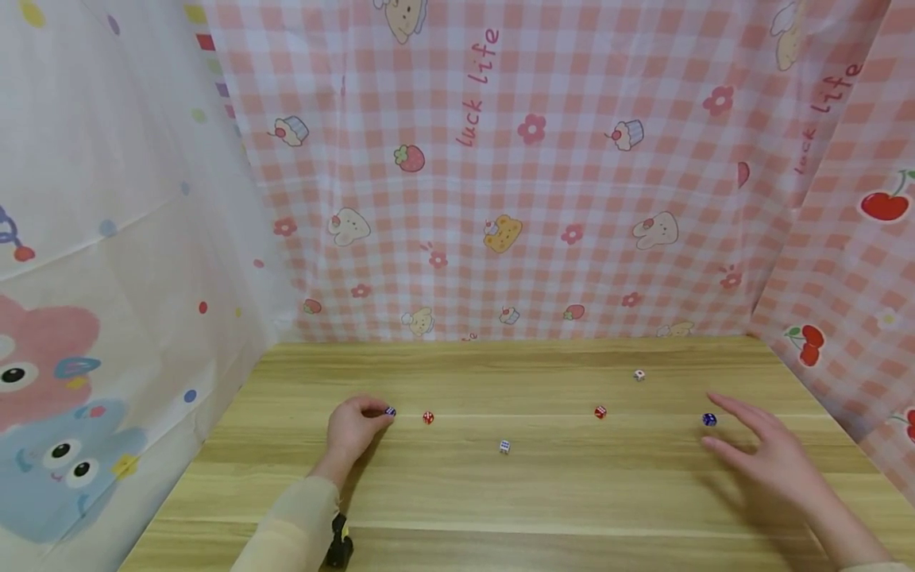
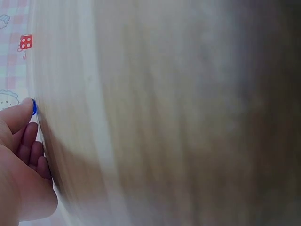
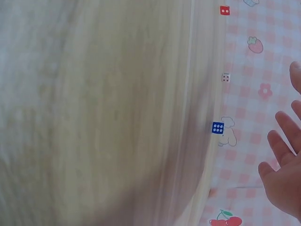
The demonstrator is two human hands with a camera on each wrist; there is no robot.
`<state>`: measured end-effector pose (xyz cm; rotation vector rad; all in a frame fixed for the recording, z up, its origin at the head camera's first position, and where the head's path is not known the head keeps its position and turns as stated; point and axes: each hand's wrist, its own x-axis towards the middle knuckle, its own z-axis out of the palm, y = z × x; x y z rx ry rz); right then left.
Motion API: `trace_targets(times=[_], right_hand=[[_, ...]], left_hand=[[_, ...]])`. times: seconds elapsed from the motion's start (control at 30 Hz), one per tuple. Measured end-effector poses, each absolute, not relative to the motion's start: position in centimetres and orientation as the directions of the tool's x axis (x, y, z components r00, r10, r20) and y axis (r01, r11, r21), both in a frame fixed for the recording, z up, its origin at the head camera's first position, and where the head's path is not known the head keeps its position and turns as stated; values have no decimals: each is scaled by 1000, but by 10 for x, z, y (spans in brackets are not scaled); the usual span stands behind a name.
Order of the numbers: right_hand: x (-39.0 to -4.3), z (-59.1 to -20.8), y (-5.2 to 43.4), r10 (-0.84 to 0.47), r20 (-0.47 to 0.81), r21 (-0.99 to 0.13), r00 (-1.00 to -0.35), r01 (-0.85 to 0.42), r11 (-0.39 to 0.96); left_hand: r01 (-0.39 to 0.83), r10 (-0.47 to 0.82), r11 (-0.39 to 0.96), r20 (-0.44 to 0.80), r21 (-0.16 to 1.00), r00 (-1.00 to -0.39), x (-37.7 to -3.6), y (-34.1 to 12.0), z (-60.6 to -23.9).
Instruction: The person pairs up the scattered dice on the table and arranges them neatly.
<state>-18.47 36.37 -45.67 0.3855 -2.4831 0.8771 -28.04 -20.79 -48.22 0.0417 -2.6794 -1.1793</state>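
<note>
On the wooden desk (image 1: 500, 492), the left hand (image 1: 353, 429) sits at about 9 o'clock from the middle of the surface, fingers curled and pinching a blue die (image 1: 390, 411) at their tips. Most of that die is hidden by the fingers; the left wrist view shows only a blue sliver of it, and the rest of that view is blurred wood grain. Just beside it at 3 o'clock lies a red die (image 1: 427, 417), apart from the hand. A white die (image 1: 504, 446) lies near the desk's middle, its pips too small to read. Further right a second red die (image 1: 600, 411) lies alone, and a small pale die (image 1: 639, 375) sits at 1 o'clock from it, near the checked cloth backdrop (image 1: 543, 175). A second blue die (image 1: 708, 419) rests free on the desk just off the fingertips of the right hand (image 1: 775, 457), whose fingers are straight and spread, holding nothing. The right forearm is cut off by the frame edge.
</note>
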Motion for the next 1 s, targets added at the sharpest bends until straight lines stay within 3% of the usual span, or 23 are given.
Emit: trace_targets(times=[1.0], right_hand=[[-188,-452,390,-75,393,-526,-917,-291,799]], left_hand=[[179,56,636,186,751,-981,-250,-194,-476]])
